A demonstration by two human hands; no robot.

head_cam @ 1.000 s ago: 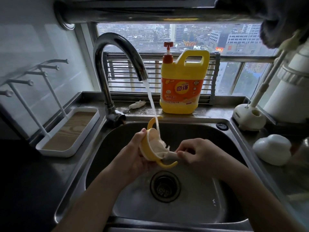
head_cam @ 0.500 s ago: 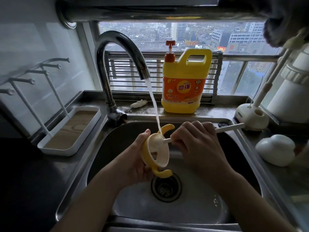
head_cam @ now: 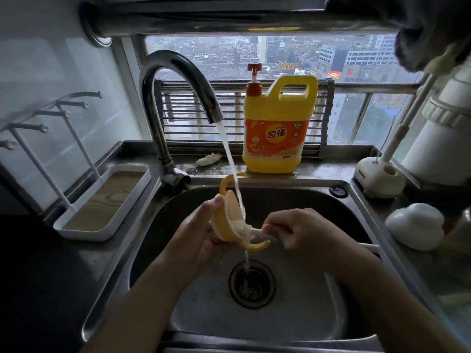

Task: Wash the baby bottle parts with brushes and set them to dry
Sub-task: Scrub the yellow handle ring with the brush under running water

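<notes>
Scrubbing: yellow handle ring point(head_cam: 224, 226) held above the sink point(head_cam: 305, 314) under running water point(head_cam: 230, 159), brush point(head_cam: 243, 229) head pushed into the ring's open side.
left hand point(head_cam: 204, 233): wrapped round the back of the handle ring, thumb up on the rim, fingers curled underneath.
right hand point(head_cam: 303, 233): fingers curled tight round the brush stem just beside the ring; white stem end poking out past the hand toward the right sink wall.
handle ring pose: tilted, opening facing right; one curved handle sticking up toward the faucet point(head_cam: 175, 72), the other curving down under the brush head.
water path: thin stream from the faucet spout, hitting the ring's inside and the bristles, then dropping straight to the drain point(head_cam: 251, 284).
drain spot: sink floor, right below the hands.
soap jug point(head_cam: 276, 133): yellow with orange label and red pump, upright on the ledge behind the sink, right of the faucet.
white lump point(head_cam: 208, 159): small, lying on the ledge between faucet base and soap jug; kind unclear.
drying rack point(head_cam: 102, 202): white tray with wood-look floor and slanted white pegs, on the counter point(head_cam: 38, 276) left of the sink.
brush stand point(head_cam: 379, 178): white, at the sink's back right corner, a long white stick standing in it.
white rounded thing point(head_cam: 416, 226): on the counter right of the sink, near the right hand; kind unclear.
</notes>
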